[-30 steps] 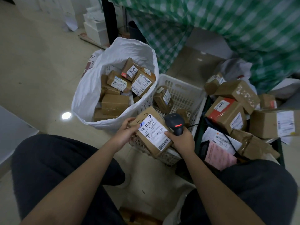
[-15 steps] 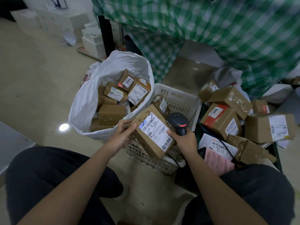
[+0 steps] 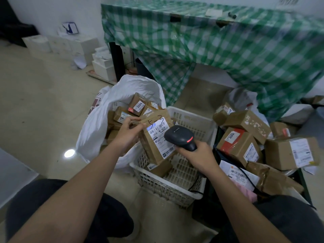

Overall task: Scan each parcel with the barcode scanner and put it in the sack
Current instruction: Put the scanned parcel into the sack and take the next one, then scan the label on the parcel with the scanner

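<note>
Lifted higher, parcel (image 3: 156,137) hangs between parcel-filled sack (image 3: 98,123) and basket (image 3: 196,120).

left hand (image 3: 128,135) gripping parcel (image 3: 155,142), right hand (image 3: 197,155) aiming scanner (image 3: 180,137)

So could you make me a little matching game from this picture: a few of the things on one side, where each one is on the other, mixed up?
Things:
1. barcode scanner
2. parcel with the handwritten mark
3. parcel marked 3004
4. red-taped parcel

Places:
A. lying in the white sack
B. in the pile to the right of the white basket
C. gripped in the right hand
D. held by the left hand above the basket

Pairs: 1-C, 2-D, 3-A, 4-B
</note>
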`<state>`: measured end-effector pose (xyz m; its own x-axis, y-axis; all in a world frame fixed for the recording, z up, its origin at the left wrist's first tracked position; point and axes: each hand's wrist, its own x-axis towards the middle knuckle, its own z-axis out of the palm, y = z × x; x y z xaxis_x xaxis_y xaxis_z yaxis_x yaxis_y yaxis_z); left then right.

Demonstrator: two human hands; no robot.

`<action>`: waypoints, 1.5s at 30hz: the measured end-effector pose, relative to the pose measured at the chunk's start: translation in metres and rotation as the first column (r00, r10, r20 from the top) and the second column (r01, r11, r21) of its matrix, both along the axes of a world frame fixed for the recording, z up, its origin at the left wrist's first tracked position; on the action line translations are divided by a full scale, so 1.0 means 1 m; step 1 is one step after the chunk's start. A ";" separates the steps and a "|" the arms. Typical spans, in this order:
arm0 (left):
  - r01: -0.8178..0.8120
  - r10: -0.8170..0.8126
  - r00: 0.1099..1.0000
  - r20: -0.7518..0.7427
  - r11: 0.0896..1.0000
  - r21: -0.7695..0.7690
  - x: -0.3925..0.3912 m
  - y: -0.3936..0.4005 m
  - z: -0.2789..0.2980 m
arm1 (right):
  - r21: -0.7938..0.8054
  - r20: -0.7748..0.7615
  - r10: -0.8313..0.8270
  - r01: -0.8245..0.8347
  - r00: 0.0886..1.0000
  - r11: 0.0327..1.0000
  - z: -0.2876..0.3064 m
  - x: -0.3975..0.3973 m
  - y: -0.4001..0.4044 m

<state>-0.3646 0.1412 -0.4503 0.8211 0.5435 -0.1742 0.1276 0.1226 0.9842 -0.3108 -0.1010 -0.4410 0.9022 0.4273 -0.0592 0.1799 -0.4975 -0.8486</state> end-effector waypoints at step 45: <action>0.118 0.033 0.984 -0.173 0.605 0.788 0.047 0.128 -0.020 | 0.065 -0.263 -0.186 0.210 0.947 0.976 -0.046 0.110 0.171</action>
